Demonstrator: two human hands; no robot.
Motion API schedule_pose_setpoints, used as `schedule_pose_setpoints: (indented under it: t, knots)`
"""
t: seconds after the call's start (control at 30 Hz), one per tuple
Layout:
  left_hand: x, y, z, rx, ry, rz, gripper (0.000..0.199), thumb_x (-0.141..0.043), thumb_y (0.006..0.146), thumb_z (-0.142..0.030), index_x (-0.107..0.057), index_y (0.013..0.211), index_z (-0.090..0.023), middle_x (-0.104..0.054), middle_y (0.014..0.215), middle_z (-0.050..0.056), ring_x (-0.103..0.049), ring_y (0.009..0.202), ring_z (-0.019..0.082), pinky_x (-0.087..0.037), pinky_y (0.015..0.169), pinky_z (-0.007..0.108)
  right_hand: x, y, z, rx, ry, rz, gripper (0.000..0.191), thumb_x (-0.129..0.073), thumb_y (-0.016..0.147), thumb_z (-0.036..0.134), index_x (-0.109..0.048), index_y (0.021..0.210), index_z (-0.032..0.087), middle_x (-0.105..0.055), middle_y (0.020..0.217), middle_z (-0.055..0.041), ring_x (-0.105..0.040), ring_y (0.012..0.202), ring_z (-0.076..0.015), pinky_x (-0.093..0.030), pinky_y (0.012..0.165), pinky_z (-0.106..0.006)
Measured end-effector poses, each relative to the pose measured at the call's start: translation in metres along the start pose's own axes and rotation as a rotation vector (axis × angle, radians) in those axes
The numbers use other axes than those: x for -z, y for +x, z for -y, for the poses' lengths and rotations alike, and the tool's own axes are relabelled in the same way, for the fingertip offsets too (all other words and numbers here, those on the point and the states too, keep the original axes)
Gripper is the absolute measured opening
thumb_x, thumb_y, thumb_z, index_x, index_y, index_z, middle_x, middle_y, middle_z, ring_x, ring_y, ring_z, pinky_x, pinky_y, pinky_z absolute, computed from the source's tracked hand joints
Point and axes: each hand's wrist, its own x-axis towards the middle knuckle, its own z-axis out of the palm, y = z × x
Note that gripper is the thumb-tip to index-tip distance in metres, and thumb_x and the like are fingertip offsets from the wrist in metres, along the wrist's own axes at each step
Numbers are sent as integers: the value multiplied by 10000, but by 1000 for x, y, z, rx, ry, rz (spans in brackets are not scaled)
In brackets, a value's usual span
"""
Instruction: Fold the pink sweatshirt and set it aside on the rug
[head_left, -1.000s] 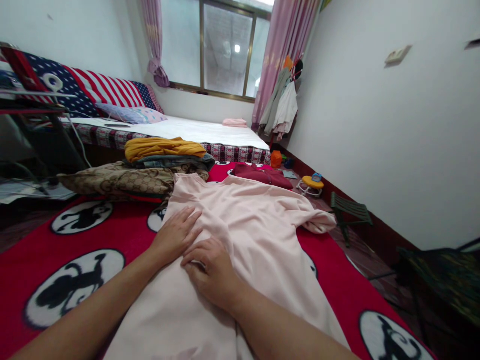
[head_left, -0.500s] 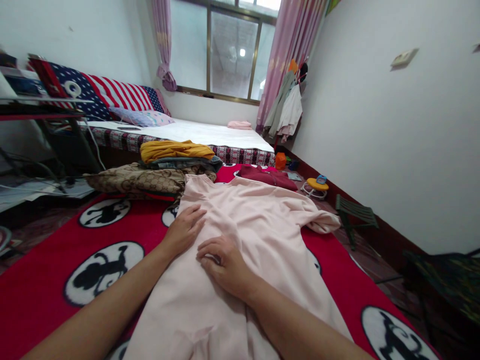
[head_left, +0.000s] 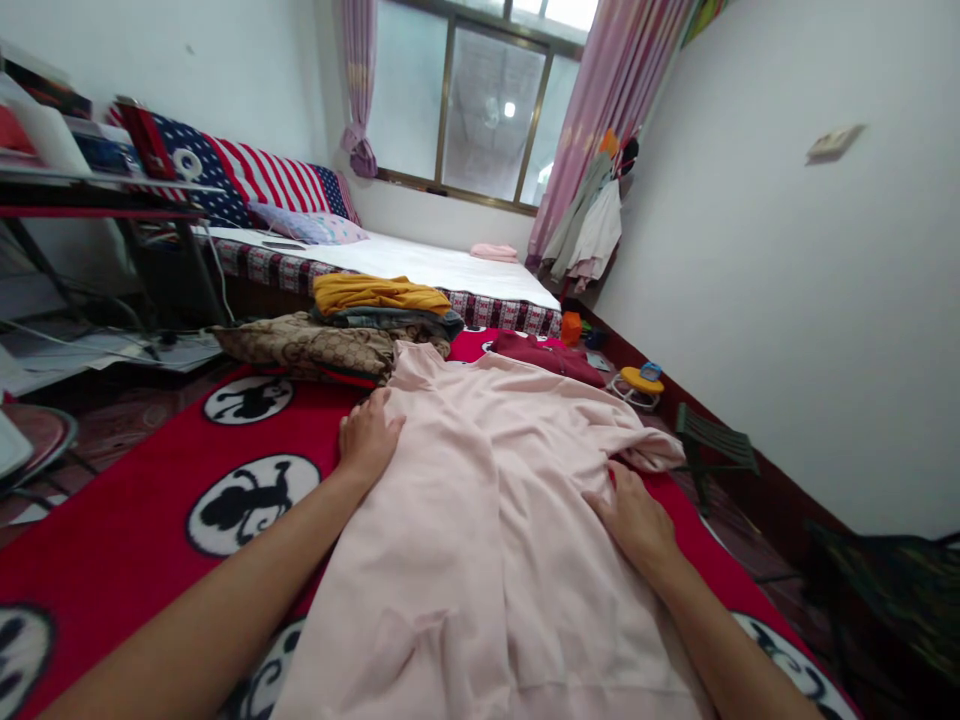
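A pale pink top (head_left: 457, 490) is spread over a red blanket (head_left: 169, 530) with black-and-white cartoon figures. Its far end points toward the bed, and a bunched sleeve (head_left: 649, 447) sticks out at the right. My left hand (head_left: 367, 440) lies along the top's left edge, its fingers stretched out and thumb resting on the cloth. At the opposite edge, just below that sleeve, my right hand (head_left: 634, 512) touches the fabric with fingers apart. Neither hand visibly grips the cloth. Soft folds run down the middle and lower part of the garment.
Beyond the top's left shoulder are a brown patterned folded cloth (head_left: 300, 345) and a stacked yellow garment (head_left: 382, 294). A dark red garment (head_left: 547, 358) lies behind it. A yellow-topped stool (head_left: 641, 381) and green folding stool (head_left: 716, 440) stand at the right.
My right hand has moved from the middle of the top to its right edge. My left hand has shifted slightly outward to the left edge. The fabric looks smoother, and the view has turned left.
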Motion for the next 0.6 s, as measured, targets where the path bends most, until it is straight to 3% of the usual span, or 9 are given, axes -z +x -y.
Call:
schedule_pose_setpoints:
  t: [0.07, 0.17, 0.23, 0.33, 0.4, 0.47, 0.53, 0.6]
  knots:
    - [2, 1, 1, -23, -49, 18, 377, -546, 887, -292, -515, 1251, -199, -671, 1173, 100, -629, 1045, 281, -460, 850, 360, -1, 0, 0, 144, 152, 7, 394, -490, 883, 307, -574, 1224, 129, -630, 1152, -142, -605, 1074, -266, -464, 916, -371]
    - [6, 0, 3, -42, -90, -18, 303, -544, 883, -257, -541, 1184, -225, -678, 1149, 65, -642, 1023, 245, -458, 823, 312, 5, 1, -6, 258, 269, -146, 273, -454, 873, 246, -658, 1040, 175, -652, 1003, -85, -621, 979, -211, -465, 865, -307]
    - [7, 0, 4, -43, -82, -21, 267, -542, 878, -241, -551, 1144, -225, -681, 1111, 59, -645, 1000, 241, -461, 792, 301, 12, 1, -11, 205, 140, -158, 261, -452, 869, 231, -674, 1004, 205, -637, 952, -68, -626, 883, -206, -465, 763, -301]
    - [4, -1, 3, -62, -33, 9, 221, -532, 877, -228, -569, 1095, -219, -675, 1056, 64, -646, 956, 250, -467, 760, 307, 24, 5, -7, 113, -201, 39, 261, -456, 871, 199, -707, 932, 238, -624, 944, -76, -619, 800, -210, -418, 642, -293]
    - [2, 0, 4, -77, -4, 7, 230, -521, 880, -223, -569, 1105, -211, -665, 1044, 74, -641, 945, 256, -472, 762, 317, 31, 15, 5, 140, -358, 35, 236, -512, 827, 157, -727, 895, 227, -618, 1036, -111, -605, 916, -255, -422, 686, -318]
    - [-2, 0, 4, -90, -6, -5, 271, -514, 879, -210, -560, 1146, -202, -655, 1051, 84, -632, 956, 257, -477, 780, 323, 35, 32, 24, 236, -368, -86, 219, -555, 800, 145, -731, 915, 207, -591, 1160, -134, -555, 1069, -297, -435, 795, -358]
    - [-4, 1, 5, -116, -42, -13, 311, -508, 873, -180, -553, 1181, -193, -645, 1067, 92, -620, 977, 253, -481, 808, 323, 33, 53, 47, 330, -237, -158, 222, -555, 830, 184, -710, 989, 200, -575, 1213, -119, -554, 1093, -275, -440, 859, -355]
    - [-6, 2, 7, -155, -100, -26, 347, -500, 858, -135, -555, 1197, -189, -631, 1089, 95, -608, 996, 247, -483, 839, 325, 24, 77, 72, 382, -71, -129, 241, -532, 867, 220, -673, 1061, 199, -578, 1208, -93, -606, 994, -215, -462, 836, -311]
